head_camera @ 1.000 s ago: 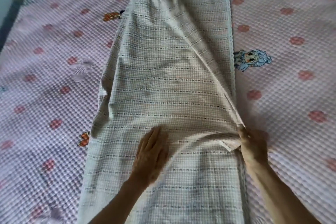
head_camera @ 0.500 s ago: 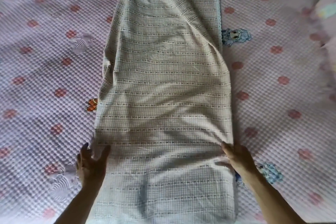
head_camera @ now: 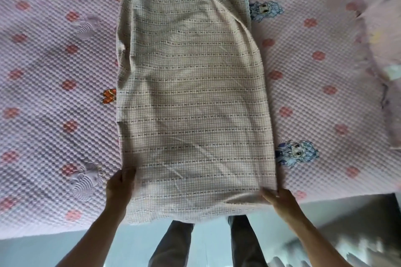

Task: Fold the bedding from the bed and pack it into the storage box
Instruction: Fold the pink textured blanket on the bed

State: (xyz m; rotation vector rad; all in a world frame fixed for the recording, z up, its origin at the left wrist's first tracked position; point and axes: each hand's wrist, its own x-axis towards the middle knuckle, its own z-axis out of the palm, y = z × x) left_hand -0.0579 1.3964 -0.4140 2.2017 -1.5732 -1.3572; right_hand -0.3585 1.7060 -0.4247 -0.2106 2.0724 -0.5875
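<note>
A beige checked sheet (head_camera: 191, 102), folded into a long strip, lies lengthwise down the middle of the bed and runs out of view at the top. Its near end hangs slightly over the bed's front edge. My left hand (head_camera: 119, 186) grips the strip's near left edge, fingers curled round the cloth. My right hand (head_camera: 276, 198) pinches the near right corner, where the fabric is lifted into a small fold. The storage box is not in view.
Under the strip lies a pink quilted bed cover (head_camera: 54, 93) with red dots and cartoon figures. A pink pillow or bedding bundle (head_camera: 382, 34) sits at the right. The bed's front edge (head_camera: 325, 196) crosses below; my legs and the floor show beneath it.
Both hands have slid toward the near end of the strip, the left moving from the middle to the left edge. The diagonal crease has flattened. The view has pulled back, showing the bed edge.
</note>
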